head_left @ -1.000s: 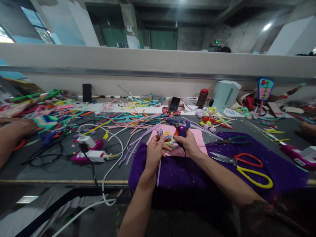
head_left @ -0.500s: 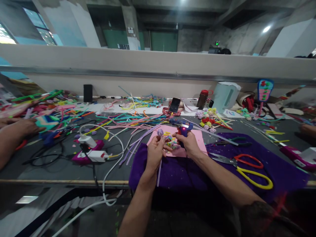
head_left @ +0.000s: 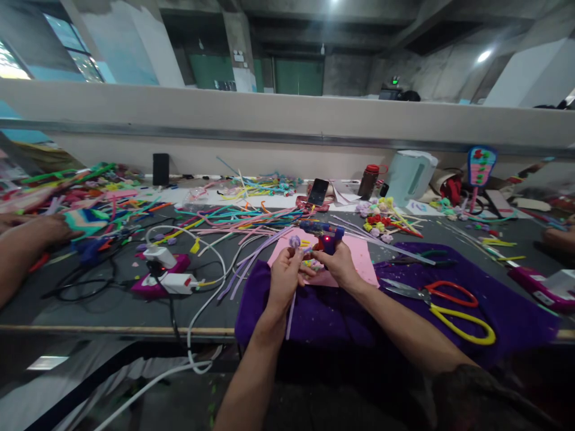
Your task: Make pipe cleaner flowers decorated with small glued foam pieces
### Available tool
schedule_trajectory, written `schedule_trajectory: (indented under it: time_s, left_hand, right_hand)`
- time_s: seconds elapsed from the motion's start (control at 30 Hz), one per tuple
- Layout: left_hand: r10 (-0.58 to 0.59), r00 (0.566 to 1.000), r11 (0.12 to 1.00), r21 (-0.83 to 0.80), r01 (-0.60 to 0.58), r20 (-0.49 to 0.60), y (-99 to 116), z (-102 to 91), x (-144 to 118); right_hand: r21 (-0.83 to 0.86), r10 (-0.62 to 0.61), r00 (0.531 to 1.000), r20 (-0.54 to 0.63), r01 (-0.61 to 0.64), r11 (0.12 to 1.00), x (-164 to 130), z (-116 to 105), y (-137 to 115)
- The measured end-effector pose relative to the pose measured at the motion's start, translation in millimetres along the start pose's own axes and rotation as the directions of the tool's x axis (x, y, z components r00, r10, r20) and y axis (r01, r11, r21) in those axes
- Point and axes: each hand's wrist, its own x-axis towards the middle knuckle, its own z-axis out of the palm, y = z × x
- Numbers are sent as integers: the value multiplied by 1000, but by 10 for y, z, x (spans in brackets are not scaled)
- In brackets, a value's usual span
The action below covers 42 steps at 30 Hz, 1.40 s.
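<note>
Between the fingers of my left hand (head_left: 286,274) is a lilac pipe-cleaner flower (head_left: 294,241), its stem hanging down below the palm. My right hand (head_left: 338,261) is wrapped round the handle of a blue glue gun (head_left: 330,237) with a small red light on it. The gun's nozzle points left, above and beyond the flower. My right thumb or fingertip comes close to the left fingers; whether they touch is unclear. Under both hands lies a pink sheet (head_left: 359,251) on a purple cloth (head_left: 323,311), with small colourful pieces partly hidden by my fingers.
Scissors (head_left: 426,293) with red and yellow handles lie right of my right forearm, near dark-handled pliers (head_left: 442,261). Pipe cleaners (head_left: 251,220) spread behind. White cables (head_left: 222,257) and a power strip (head_left: 166,278) are at left. Another person's hand (head_left: 49,230) works at far left.
The glue gun has turned and shifted slightly left, its nozzle now pointing left past the flower. My left hand with the flower has moved slightly right.
</note>
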Motion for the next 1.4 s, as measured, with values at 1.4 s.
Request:
schedule_trajectory:
  time_s: [1.4]
  left_hand:
    - [27,999,999,34,-26,-29,49,-2,-17]
  right_hand:
    - [-791,92,996,-6,-61,609,369,-630,348]
